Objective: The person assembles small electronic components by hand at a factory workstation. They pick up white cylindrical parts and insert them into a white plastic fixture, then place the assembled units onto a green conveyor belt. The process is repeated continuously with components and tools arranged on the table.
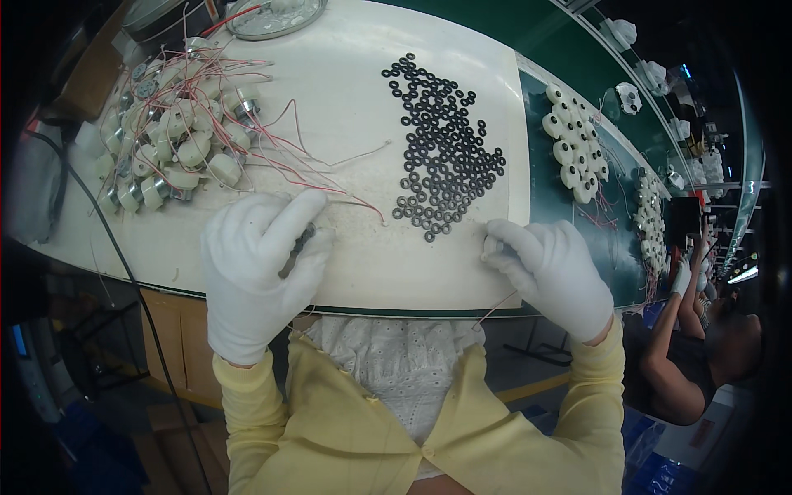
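My left hand [262, 268], in a white glove, is closed around a small dark part [299, 249] that shows between thumb and fingers; its kind is mostly hidden. My right hand [549, 268], gloved alike, pinches a small whitish piece [492, 247] at its fingertips. A thin wire [495, 309] hangs below that hand at the table edge. Many loose black rings [441, 148] are spread over the table beyond and between my hands. Farther left lies a heap of small motors with cream plastic housings [177, 136], their red and white wires [280, 144] tangled and trailing toward the rings.
On the green surface to the right sit cream parts with black centres [573, 140], and another row [650, 219] lies beyond. A round clear dish [276, 18] stands at the far edge. A black cable [107, 223] crosses the left side. Another person [689, 355] works at right.
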{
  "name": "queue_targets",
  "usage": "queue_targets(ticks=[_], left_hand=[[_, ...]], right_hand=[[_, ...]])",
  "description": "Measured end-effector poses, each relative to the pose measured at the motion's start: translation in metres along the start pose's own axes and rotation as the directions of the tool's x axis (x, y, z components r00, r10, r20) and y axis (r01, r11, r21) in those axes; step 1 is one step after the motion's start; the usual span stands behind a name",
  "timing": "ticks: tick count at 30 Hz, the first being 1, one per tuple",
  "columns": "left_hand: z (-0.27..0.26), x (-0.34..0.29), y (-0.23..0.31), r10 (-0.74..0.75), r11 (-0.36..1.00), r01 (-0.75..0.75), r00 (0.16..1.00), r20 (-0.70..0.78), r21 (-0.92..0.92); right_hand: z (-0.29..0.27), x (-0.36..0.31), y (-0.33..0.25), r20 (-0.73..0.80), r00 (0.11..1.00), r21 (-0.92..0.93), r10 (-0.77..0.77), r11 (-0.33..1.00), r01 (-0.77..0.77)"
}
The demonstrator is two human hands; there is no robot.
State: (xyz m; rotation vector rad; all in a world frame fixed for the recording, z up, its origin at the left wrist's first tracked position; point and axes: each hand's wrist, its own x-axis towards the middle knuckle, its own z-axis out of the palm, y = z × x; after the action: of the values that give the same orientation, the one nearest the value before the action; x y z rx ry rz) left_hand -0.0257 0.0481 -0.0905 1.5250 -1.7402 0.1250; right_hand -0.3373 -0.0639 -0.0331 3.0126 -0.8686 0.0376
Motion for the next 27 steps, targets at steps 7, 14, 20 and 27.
queue_targets(ticks=[7, 14, 20, 27], left_hand=[[-0.005, -0.004, 0.002, -0.028, 1.000, 0.029, 0.995, 0.097, -0.003], [0.002, -0.005, -0.003, 0.018, 1.000, -0.018, 1.000, -0.006, 0.008], [-0.001, -0.006, -0.002, 0.015, 1.000, -0.013, 0.998, 0.065, -0.017], [-0.001, -0.006, -0.003, 0.051, 0.999, -0.051, 0.998, 0.040, -0.009]], right_hand=[[-0.001, -0.001, -0.004, -0.011, 1.000, -0.034, 0.004, 0.999, -0.004], [0.002, 0.003, 0.010, 0.023, 1.000, 0.160, -0.012, 0.987, 0.009], [-0.008, 0.006, -0.012, 0.066, 0.997, -0.240, -0.049, 0.969, 0.064], [0.034, -0.004, 0.010, -0.190, 0.970, 0.278, 0.152, 0.956, -0.095]])
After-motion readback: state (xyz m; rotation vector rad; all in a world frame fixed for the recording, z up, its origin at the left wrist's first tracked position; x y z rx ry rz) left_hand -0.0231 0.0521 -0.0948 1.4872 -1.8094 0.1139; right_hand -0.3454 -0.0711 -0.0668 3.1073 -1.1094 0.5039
